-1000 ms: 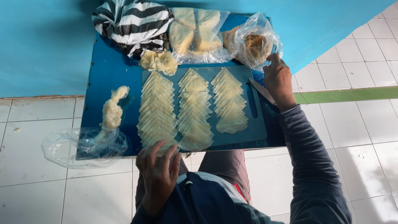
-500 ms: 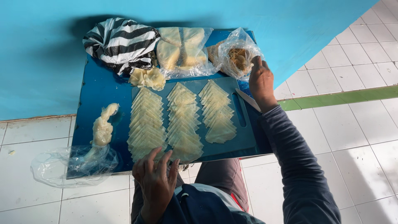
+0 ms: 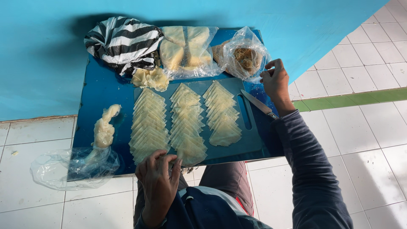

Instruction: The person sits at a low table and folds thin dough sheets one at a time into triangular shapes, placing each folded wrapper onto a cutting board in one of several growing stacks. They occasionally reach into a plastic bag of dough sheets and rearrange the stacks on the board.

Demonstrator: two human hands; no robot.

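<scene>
Three rows of overlapping pale triangular dough sheets (image 3: pixel 186 123) lie on a dark blue cutting board (image 3: pixel 250 140). My left hand (image 3: pixel 159 180) rests at the board's near edge, fingers slightly apart and fingertips on the nearest sheets of the left and middle rows. My right hand (image 3: pixel 276 82) is at the far right, fingers curled against a clear plastic bag of brownish filling (image 3: pixel 241 55); whether it grips the bag is unclear. A knife (image 3: pixel 259 104) lies on the board just below that hand, its handle hidden under my wrist.
A blue tray (image 3: pixel 101 91) carries the board. On it are a striped black-and-white bag (image 3: pixel 121 40), a clear bag of folded dough (image 3: pixel 186 48), a crumpled dough scrap (image 3: pixel 149 78) and a twisted dough lump (image 3: pixel 104 127) in an open plastic bag (image 3: pixel 70 167). Blue wall behind, white tiled floor around.
The view has shifted slightly. My left hand's fingertips have crept onto the nearest sheets. My right hand stays beside the filling bag.
</scene>
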